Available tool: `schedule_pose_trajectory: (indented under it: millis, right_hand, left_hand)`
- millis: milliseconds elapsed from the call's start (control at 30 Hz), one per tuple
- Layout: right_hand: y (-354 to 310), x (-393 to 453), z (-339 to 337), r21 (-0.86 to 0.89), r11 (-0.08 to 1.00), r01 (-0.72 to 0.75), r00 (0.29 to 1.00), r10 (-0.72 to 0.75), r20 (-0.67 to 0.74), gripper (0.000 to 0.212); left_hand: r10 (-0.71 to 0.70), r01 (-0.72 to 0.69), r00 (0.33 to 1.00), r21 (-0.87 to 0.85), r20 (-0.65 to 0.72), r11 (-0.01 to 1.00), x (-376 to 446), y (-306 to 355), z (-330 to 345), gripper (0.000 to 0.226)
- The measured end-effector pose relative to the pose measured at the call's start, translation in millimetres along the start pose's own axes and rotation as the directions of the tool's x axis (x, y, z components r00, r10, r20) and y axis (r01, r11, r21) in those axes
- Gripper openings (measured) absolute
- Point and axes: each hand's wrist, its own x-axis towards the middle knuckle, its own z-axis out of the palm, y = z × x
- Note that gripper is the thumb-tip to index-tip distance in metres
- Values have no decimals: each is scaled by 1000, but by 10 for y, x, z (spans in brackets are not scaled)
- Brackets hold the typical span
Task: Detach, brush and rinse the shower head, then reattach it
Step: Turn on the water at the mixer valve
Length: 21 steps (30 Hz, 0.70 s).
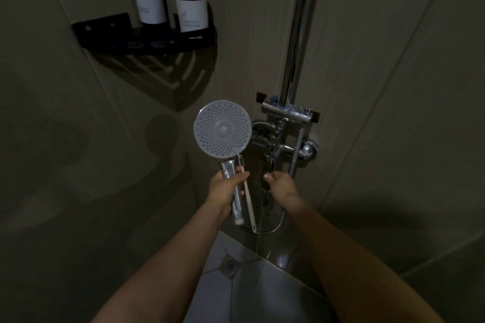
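The round shower head (223, 130) is off its hose, its grey nozzle face turned toward me and its chrome handle pointing down. My left hand (225, 189) grips that handle, and pinches a white toothbrush (248, 196) against it, bristles near the head's lower rim. My right hand (280, 186) is curled round the dark lever of the chrome mixer tap (275, 152). The metal hose (295, 155) hangs from the tap and loops below my hands; its free end is hidden.
A chrome riser pipe (301, 34) runs up the tiled wall above a bracket (288, 110). A black corner shelf (147, 39) at upper left carries two dark pump bottles (191, 2). A floor drain (228, 265) lies between my forearms.
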Motion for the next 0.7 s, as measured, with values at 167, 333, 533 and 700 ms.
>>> schedule_pose_trajectory:
  millis: [167,333,533,700]
  right_hand:
    - [147,-352,74,245,884,-399,858,265,441,50]
    - [238,-493,175,115,871,-477,606,232,761,21]
    - [491,-426,187,65,940,-336,769,234,596,21]
    - [1084,-369,36,-98,899,-428,830,433,351,18]
  left_hand:
    - [-23,21,998,-38,-61,999,43,-132,-76,21]
    - [-80,73,992,-75,-97,995,66,-338,-153,18]
    - [-84,77,987,-55,-134,996,94,-485,-215,10]
    - [-93,101,976,28,-199,995,71,-649,-444,15]
